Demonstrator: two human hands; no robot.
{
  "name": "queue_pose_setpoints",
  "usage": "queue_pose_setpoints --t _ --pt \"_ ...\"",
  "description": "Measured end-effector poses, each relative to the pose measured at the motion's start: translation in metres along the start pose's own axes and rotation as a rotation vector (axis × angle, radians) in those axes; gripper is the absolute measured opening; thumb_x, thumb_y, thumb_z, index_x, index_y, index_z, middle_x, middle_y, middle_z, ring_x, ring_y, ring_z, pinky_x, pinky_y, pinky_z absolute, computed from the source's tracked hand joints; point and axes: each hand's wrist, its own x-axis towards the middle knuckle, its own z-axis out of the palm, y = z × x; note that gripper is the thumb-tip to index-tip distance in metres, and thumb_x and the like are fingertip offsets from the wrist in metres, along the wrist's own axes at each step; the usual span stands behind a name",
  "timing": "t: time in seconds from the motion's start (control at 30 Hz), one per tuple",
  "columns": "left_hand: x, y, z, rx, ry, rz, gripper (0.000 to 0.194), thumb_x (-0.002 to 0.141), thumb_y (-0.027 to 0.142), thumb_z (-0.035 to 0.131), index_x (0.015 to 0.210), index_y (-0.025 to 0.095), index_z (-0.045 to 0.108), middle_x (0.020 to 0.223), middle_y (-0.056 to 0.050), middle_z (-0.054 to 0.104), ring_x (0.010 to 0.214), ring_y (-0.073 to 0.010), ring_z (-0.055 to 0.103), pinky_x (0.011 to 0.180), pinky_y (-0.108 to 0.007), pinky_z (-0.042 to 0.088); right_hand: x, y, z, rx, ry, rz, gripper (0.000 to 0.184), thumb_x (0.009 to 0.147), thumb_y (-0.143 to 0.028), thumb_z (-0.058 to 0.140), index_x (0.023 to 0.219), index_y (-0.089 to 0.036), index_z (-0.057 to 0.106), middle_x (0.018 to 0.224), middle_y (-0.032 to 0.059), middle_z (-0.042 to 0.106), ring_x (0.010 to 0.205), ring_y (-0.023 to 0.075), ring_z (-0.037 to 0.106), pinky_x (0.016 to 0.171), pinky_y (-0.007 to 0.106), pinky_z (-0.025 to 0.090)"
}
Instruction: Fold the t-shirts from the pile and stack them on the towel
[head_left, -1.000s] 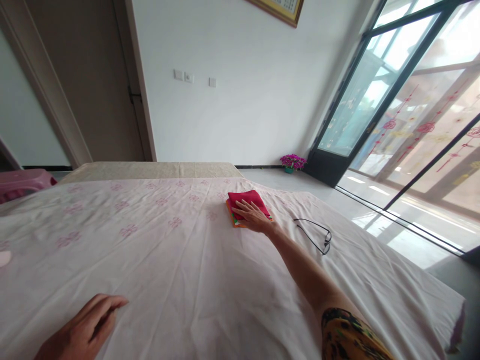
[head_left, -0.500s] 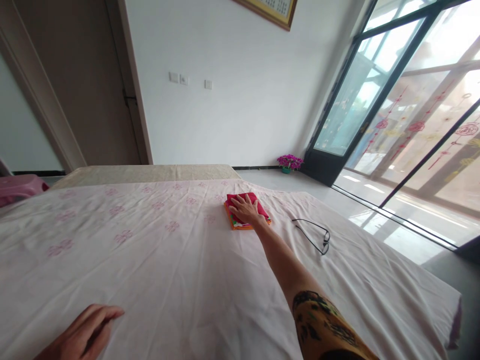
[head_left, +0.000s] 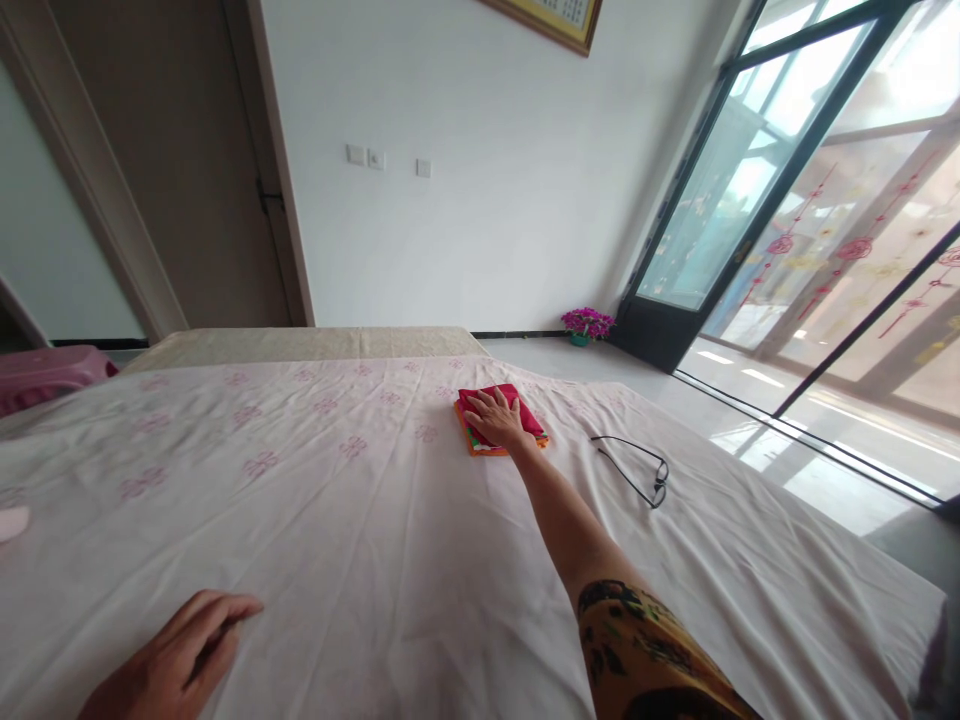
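Note:
My right hand [head_left: 495, 415] lies flat on a small stack of folded cloths, its fingers spread. The top cloth [head_left: 529, 412] is plain red; below it show the edges of a multicoloured cloth and an orange cloth [head_left: 491, 452]. My right arm reaches across the bed-sized white sheet [head_left: 390, 540] with faint pink flowers. Low on the left, my left hand [head_left: 176, 655] rests near the sheet, holding nothing, with a gap between thumb and fingers. Black-framed glasses [head_left: 660, 480] lie unfolded to the right of the stack.
A beige-covered surface [head_left: 322, 342] adjoins the sheet's far side. At the left is a pink plastic stool [head_left: 56, 372]; a pale pink object [head_left: 11, 522] shows at the left edge. A potted purple flower [head_left: 587, 322] stands on the floor by the glass door [head_left: 697, 230].
The view has turned slightly left, so the scene sits a little farther right. The pale pink object now shows at the left edge. My right hand stays flat on the stack.

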Motion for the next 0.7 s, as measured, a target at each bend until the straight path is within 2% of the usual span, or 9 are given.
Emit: queue_pose_setpoints --t 0.1,0.2,0.3,0.47,0.5,0.57,0.63,0.7 --pt "0.000 -0.003 -0.003 -0.067 -0.128 0.014 0.021 0.083 0.041 0.051 0.090 0.038 0.071 0.094 0.006 0.074 0.087 -0.0177 0.071 0.075 -0.023 0.056 -0.003 0.004 -0.001 0.002 -0.006 -0.025 0.054 0.102 -0.054 0.022 0.154 -0.043 0.024 0.163 -0.0032 0.022 0.149 0.0325 0.006 0.112 0.070 0.009" --pt "0.001 0.004 -0.007 -0.082 -0.162 -0.029 0.020 0.085 0.037 0.049 0.091 0.036 0.069 0.095 0.005 0.072 0.088 -0.0164 0.070 0.078 -0.024 0.054 -0.004 0.004 -0.001 -0.014 0.010 -0.020 0.055 0.101 -0.055 0.023 0.155 -0.041 0.024 0.164 -0.0023 0.019 0.149 0.0316 0.006 0.112 0.069 0.011" --pt "0.002 0.020 -0.015 -0.080 -0.193 -0.078 0.022 0.087 0.029 0.045 0.091 0.031 0.067 0.095 0.003 0.070 0.089 -0.0153 0.068 0.080 -0.025 0.051 -0.002 0.003 0.000 -0.042 -0.002 -0.012 0.057 0.101 -0.055 0.022 0.155 -0.038 0.023 0.163 0.0002 0.023 0.149 0.0329 0.009 0.111 0.072 0.013" --pt "0.008 0.039 -0.031 -0.086 -0.208 -0.103 0.026 0.085 0.016 0.042 0.090 0.026 0.065 0.095 0.000 0.069 0.089 -0.0143 0.066 0.080 -0.025 0.047 0.010 -0.002 -0.004 -0.120 -0.010 0.003 0.056 0.100 -0.050 0.024 0.154 -0.036 0.031 0.162 0.0041 0.026 0.148 0.0359 0.014 0.108 0.073 0.016" --pt "0.009 0.040 -0.034 -0.093 -0.205 -0.102 0.027 0.085 0.015 0.041 0.091 0.026 0.065 0.096 -0.001 0.069 0.090 -0.0142 0.066 0.081 -0.025 0.046 0.010 -0.007 -0.004 -0.143 0.022 0.040 0.056 0.100 -0.049 0.024 0.153 -0.034 0.033 0.161 0.0050 0.029 0.148 0.0365 0.015 0.109 0.073 0.014" --pt "0.009 0.040 -0.037 -0.119 -0.189 -0.107 0.026 0.085 0.015 0.042 0.092 0.025 0.065 0.097 -0.002 0.069 0.091 -0.0144 0.065 0.082 -0.026 0.046 0.002 -0.025 0.000 -0.175 0.143 0.006 0.054 0.100 -0.045 0.025 0.151 -0.030 0.039 0.158 0.0063 0.035 0.149 0.0343 0.014 0.112 0.071 0.007" --pt "0.008 0.039 -0.038 -0.164 -0.172 -0.116 0.025 0.085 0.015 0.043 0.093 0.024 0.065 0.097 -0.002 0.070 0.090 -0.0145 0.065 0.082 -0.026 0.047 -0.017 -0.051 0.008 -0.171 0.268 -0.081 0.053 0.101 -0.041 0.025 0.149 -0.028 0.043 0.156 0.0057 0.039 0.150 0.0289 0.012 0.117 0.063 0.003" --pt "0.006 0.035 -0.036 -0.235 -0.137 -0.135 0.023 0.085 0.016 0.044 0.094 0.023 0.065 0.096 -0.002 0.070 0.087 -0.0142 0.065 0.081 -0.026 0.048 -0.043 -0.081 0.021 -0.131 0.316 -0.158 0.052 0.100 -0.040 0.026 0.148 -0.028 0.044 0.156 0.0046 0.040 0.151 0.0257 0.011 0.120 0.057 0.003"
